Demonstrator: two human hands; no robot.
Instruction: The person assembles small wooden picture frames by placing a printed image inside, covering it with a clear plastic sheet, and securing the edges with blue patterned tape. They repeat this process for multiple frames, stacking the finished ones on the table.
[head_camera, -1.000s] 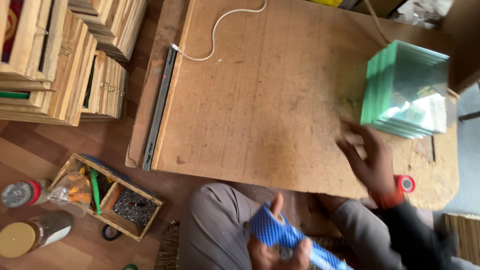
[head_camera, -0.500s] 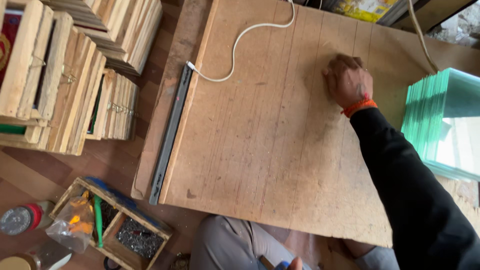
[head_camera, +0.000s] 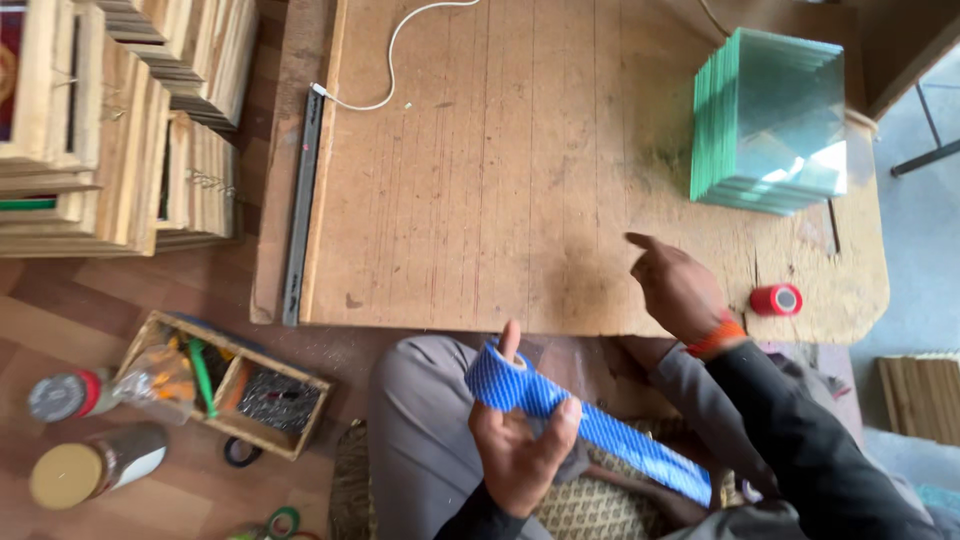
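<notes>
The wooden frames (head_camera: 90, 130) at the upper left run off the frame's edge. The blue strip (head_camera: 600, 430) vanishes behind the right hand's sleeve (head_camera: 800, 450) at lower right.

Head camera, looking straight down

One close view from above the person's lap, facing the bench (head_camera: 480, 180) ahead, floor at left, both hands below.

Green-edged glass stack (head_camera: 768, 122) on the board; red tape roll (head_camera: 777, 299); white cable (head_camera: 392, 62).
</notes>
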